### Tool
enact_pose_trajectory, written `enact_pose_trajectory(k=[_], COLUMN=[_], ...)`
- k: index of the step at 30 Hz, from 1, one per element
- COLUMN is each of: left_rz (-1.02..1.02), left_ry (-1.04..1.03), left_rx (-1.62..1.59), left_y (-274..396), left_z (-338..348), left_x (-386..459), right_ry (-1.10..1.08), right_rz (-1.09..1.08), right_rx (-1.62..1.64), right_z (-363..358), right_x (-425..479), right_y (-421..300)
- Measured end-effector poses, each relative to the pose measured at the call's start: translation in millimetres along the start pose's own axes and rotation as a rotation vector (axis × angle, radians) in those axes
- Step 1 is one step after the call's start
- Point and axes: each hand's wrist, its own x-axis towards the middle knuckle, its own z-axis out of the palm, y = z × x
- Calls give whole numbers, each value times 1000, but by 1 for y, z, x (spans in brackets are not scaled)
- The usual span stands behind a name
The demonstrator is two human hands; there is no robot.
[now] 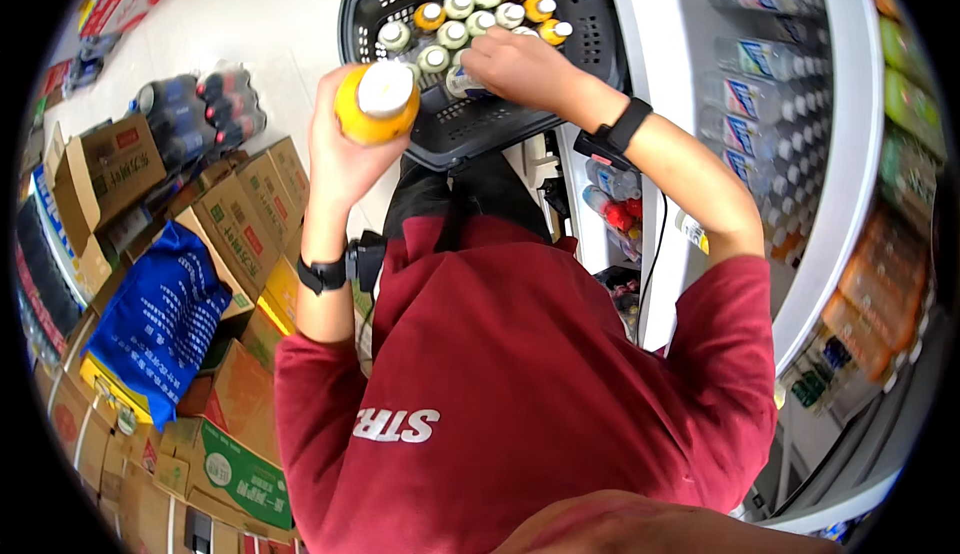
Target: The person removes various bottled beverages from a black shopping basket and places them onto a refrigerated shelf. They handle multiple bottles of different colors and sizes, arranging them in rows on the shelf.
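My left hand grips an orange juice bottle with a white cap, raised in front of the black plastic basket. White-capped bottles stand inside the basket in rows. Some are pale, like the pale drink bottle, and others orange, like the orange drink bottle. Over the basket's near right part, my right hand has its fingers curled around a tilted pale bottle with a blue label. That hand hides the bottle's upper end.
On my right rises a white shelf unit with rows of clear bottles. Cardboard cartons, shrink-wrapped dark bottles and a blue bag crowd my left. A black cable hangs below my right wrist.
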Motion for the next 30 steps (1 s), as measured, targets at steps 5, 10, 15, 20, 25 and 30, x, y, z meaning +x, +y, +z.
enact_pose_trajectory(k=[5, 10, 15, 20, 25, 30], left_rz=[-74, -82, -127, -177, -196, -204], left_ry=[50, 130, 160, 166, 132, 105], left_rx=[-78, -166, -151, -139, -104, -114], left_y=[-27, -35, -57, -70, -76, -75], left_z=[-17, -8, 5, 12, 10, 6], left_x=[-46, -66, -77, -82, -74, -68], right_ry=[-86, -266, -256, -410, -200, -368], right_rz=[-61, -114, -153, -28, -130, -34], right_rx=[195, 341, 362, 501, 393, 205], right_z=[107, 172, 216, 234, 238, 245], right_x=[21, 40, 50, 56, 45, 45], right_y=[15, 23, 26, 36, 34, 33])
